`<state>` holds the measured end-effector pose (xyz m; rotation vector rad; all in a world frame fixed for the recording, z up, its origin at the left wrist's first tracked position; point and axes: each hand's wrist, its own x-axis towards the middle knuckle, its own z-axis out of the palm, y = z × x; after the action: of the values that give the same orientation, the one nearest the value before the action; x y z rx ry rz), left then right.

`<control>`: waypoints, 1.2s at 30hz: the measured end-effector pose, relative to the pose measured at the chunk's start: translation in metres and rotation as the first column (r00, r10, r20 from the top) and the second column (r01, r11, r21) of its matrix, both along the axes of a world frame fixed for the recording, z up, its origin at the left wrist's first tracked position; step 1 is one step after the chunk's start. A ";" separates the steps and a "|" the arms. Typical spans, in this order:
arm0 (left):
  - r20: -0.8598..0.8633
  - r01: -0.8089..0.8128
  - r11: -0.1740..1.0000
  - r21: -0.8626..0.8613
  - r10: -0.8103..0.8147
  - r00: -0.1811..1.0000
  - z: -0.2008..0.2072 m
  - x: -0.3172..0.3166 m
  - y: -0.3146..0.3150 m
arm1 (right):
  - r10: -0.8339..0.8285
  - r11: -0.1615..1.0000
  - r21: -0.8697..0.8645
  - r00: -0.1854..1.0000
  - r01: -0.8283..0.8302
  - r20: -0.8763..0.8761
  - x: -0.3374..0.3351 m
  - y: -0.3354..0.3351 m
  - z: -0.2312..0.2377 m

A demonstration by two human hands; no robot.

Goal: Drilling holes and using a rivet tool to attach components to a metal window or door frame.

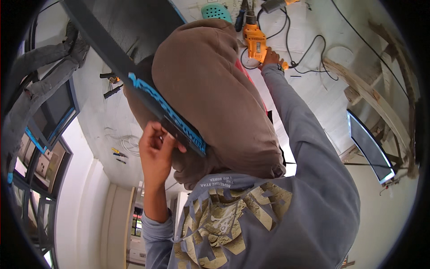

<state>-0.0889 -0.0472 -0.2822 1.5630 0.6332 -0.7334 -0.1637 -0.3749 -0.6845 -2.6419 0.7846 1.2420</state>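
A dark framed mesh panel [114,27] with torn blue film along its edge rests slantwise against my brown-trousered legs. At its near end, my left hand [157,145] is closed, pinching a small dark flat plate [172,127] against the frame edge. Far to the right, my outstretched right hand [272,59] has its fingers around the handle end of an orange power drill [255,42], which lies on the floor. The drill points away from me. Its grip is partly hidden by the hand.
Black cords [309,69] loop over the floor right of the drill. Beside it are a screwdriver [240,20] and a teal clog [216,12]. Pliers [119,153] and coiled wire [130,144] lie at left. Another person's grey trouser legs [40,87] show left; timber [367,94] stands right.
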 end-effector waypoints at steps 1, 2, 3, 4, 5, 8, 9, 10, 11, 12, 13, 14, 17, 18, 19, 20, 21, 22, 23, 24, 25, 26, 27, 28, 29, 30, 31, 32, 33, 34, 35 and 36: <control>-0.024 -0.018 1.000 -0.002 0.018 1.000 0.002 0.000 0.000 | -0.050 0.999 -0.004 0.997 0.049 -0.059 0.002 0.000 -0.009; -0.047 -0.042 0.999 -0.006 0.041 0.998 0.002 0.001 0.000 | -0.087 0.996 -0.022 0.989 0.085 -0.118 0.004 -0.001 -0.018; -0.056 -0.042 0.999 -0.014 0.041 0.998 0.006 0.000 0.000 | -0.100 0.995 -0.035 0.983 0.095 -0.155 0.003 -0.003 -0.023; -0.063 -0.049 0.999 -0.023 0.048 0.997 0.006 0.000 0.000 | -0.090 0.996 -0.007 0.988 0.090 -0.123 0.003 -0.006 -0.028; -0.066 -0.060 0.998 -0.030 0.058 0.996 0.007 -0.001 -0.001 | -0.080 0.996 0.015 0.987 0.083 -0.137 0.000 -0.010 -0.028; -0.050 -0.099 0.995 -0.035 0.097 0.994 0.006 -0.002 -0.004 | -0.020 0.993 0.117 0.999 0.023 -0.033 -0.005 -0.018 -0.018; -0.056 -0.120 0.992 -0.040 0.117 0.992 0.005 -0.003 -0.005 | -0.019 0.989 0.145 1.000 0.016 0.021 -0.008 -0.018 -0.011; -0.047 -0.098 0.995 -0.035 0.096 0.994 0.004 -0.003 -0.005 | -0.029 0.988 0.149 1.000 0.029 -0.001 -0.009 -0.019 -0.005; -0.049 -0.078 0.996 -0.037 0.076 0.996 0.003 -0.003 -0.004 | 0.004 0.988 0.156 0.995 -0.020 0.101 -0.010 -0.018 0.000; -0.054 -0.065 0.997 -0.036 0.063 0.997 0.001 -0.003 -0.003 | 0.025 0.989 0.141 0.992 -0.042 0.123 -0.010 -0.017 0.004; -0.049 -0.033 0.999 -0.029 0.031 0.998 0.000 -0.003 -0.002 | 0.038 0.990 0.132 0.996 -0.049 0.087 -0.009 -0.016 0.007; -0.027 -0.019 0.999 -0.032 0.018 0.999 -0.002 -0.003 -0.002 | 0.061 0.990 0.120 0.988 -0.078 0.139 -0.009 -0.015 0.010; 0.006 0.018 1.000 -0.001 -0.018 1.000 -0.004 -0.004 0.001 | 0.037 0.972 0.224 0.987 -0.072 0.157 0.000 -0.020 0.021; 0.020 0.027 1.000 -0.013 -0.027 0.999 -0.005 -0.003 0.003 | 0.043 0.958 0.267 0.974 -0.104 0.223 0.004 -0.022 0.028; 0.042 0.033 0.999 -0.033 -0.031 0.999 -0.008 -0.003 0.004 | 0.056 0.940 0.299 0.939 -0.164 0.340 0.009 -0.027 0.038; 0.057 0.030 0.998 -0.049 -0.027 0.998 -0.010 -0.003 0.004 | 0.063 0.932 0.301 0.910 -0.200 0.410 0.016 -0.032 0.052; 0.072 0.034 0.997 -0.067 -0.030 0.997 -0.012 -0.003 0.005 | -0.035 0.905 0.383 0.867 -0.183 0.498 0.021 -0.036 0.070; 0.075 0.028 0.997 -0.077 -0.022 0.997 -0.013 -0.003 0.006 | -0.207 0.861 0.507 0.887 -0.035 0.412 0.026 -0.039 0.091; 0.080 0.023 0.996 -0.087 -0.016 0.997 -0.015 -0.003 0.007 | -0.373 0.803 0.565 0.898 0.187 0.234 0.032 -0.040 0.115; 0.088 0.015 0.996 -0.091 -0.007 0.996 -0.017 -0.004 0.008 | -0.504 0.675 0.667 0.857 0.315 0.105 0.035 -0.044 0.143; 0.090 0.008 0.996 -0.091 0.000 0.996 -0.018 -0.005 0.008 | -0.648 0.511 0.698 0.758 0.502 -0.070 0.036 -0.045 0.174; 0.086 0.002 0.996 -0.089 0.006 0.996 -0.019 -0.006 0.009 | -0.730 0.326 0.797 0.671 0.509 -0.130 0.028 -0.045 0.207; 0.109 -0.003 0.996 -0.094 0.013 0.994 -0.021 -0.007 0.009 | -0.825 0.142 0.847 0.534 0.512 -0.184 0.017 -0.044 0.240; 0.126 -0.004 0.995 -0.102 0.016 0.992 -0.023 -0.007 0.009 | -0.830 0.153 0.886 0.544 0.438 -0.125 0.009 -0.041 0.267; 0.132 -0.004 0.995 -0.100 0.017 0.991 -0.024 -0.008 0.009 | -0.842 0.188 0.907 0.537 0.376 -0.048 -0.001 -0.038 0.292; 0.136 -0.016 0.992 -0.124 0.033 0.990 -0.026 -0.009 0.008 | -0.825 0.203 0.942 0.565 0.268 0.018 -0.009 -0.037 0.314; 0.143 -0.024 0.991 -0.134 0.043 0.989 -0.028 -0.009 0.007 | -0.832 0.336 0.872 0.545 0.355 0.099 -0.011 -0.038 0.332; 0.158 -0.024 0.989 -0.146 0.047 0.986 -0.031 -0.008 0.006 | -0.807 0.440 0.812 0.566 0.384 0.170 -0.008 -0.040 0.347; 0.172 -0.009 0.992 -0.129 0.031 0.985 -0.032 -0.008 0.006 | -0.796 0.519 0.745 0.554 0.419 0.242 -0.005 -0.040 0.360; 0.176 -0.002 0.991 -0.137 0.026 0.984 -0.034 -0.006 0.006 | -0.751 0.576 0.693 0.616 0.433 0.239 -0.005 -0.040 0.375; 0.173 -0.001 0.989 -0.145 0.027 0.984 -0.035 -0.006 0.004 | -0.722 0.619 0.637 0.652 0.460 0.231 -0.005 -0.040 0.394; 0.170 -0.005 0.989 -0.146 0.031 0.985 -0.036 -0.006 0.005 | -0.697 0.679 0.514 0.681 0.525 0.225 -0.005 -0.037 0.411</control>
<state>-0.0946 -0.0425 -0.3179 1.4657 0.4555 -0.6093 -0.1691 -0.4118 -0.2732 -1.9031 1.0784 0.5493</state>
